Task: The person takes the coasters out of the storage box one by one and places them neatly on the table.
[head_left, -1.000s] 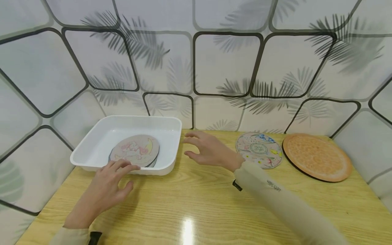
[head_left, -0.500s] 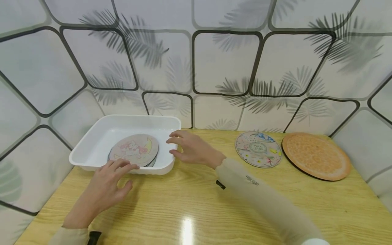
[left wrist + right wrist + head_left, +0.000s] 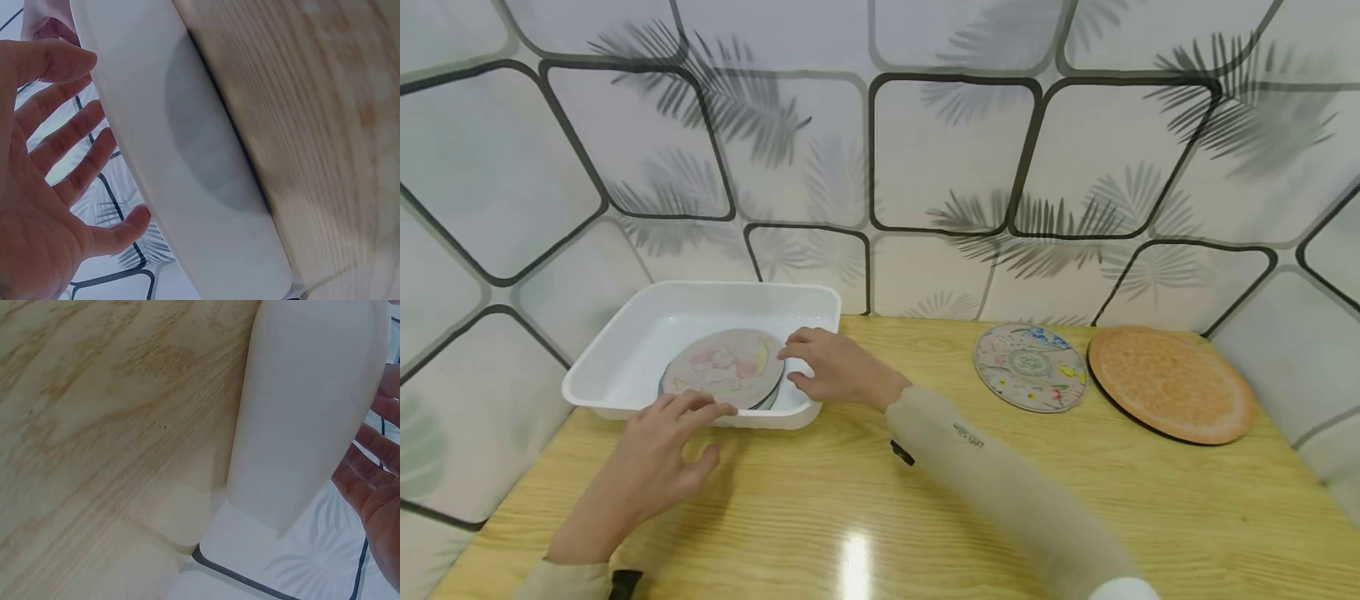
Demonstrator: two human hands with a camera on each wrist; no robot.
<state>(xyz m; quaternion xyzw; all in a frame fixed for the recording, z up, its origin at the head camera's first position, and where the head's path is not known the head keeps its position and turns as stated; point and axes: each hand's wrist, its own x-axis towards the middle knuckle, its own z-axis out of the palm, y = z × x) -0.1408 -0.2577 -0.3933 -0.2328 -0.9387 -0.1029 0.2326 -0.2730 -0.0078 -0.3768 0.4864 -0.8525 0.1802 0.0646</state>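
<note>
A white plastic basin (image 3: pixel 752 302) stands at the back left, holding a round pink placemat (image 3: pixel 722 362) printed with a cartoon figure and a yellow moon. Another disc's edge (image 3: pixel 767 402) peeks out under the placemat. Over the front rim rests my left hand (image 3: pixel 658 458), fingers spread and relaxed, thumb outside. My right hand (image 3: pixel 838 367) reaches across the right rim, its fingertips right at the placemat's right edge, with thumb and fingers apart. In the right wrist view, the basin's wall hides the fingertips of that hand (image 3: pixel 378 462).
To the right on the wooden table (image 3: pixel 970 500) lie a flower-printed round mat (image 3: pixel 1032 387) and a larger orange-brown round mat (image 3: pixel 1176 385), close together. A patterned wall (image 3: pixel 955 158) closes off the back and sides.
My right hand has moved left from beside the basin, over its right rim to the placemat's edge. The left hand has stayed at the front rim.
</note>
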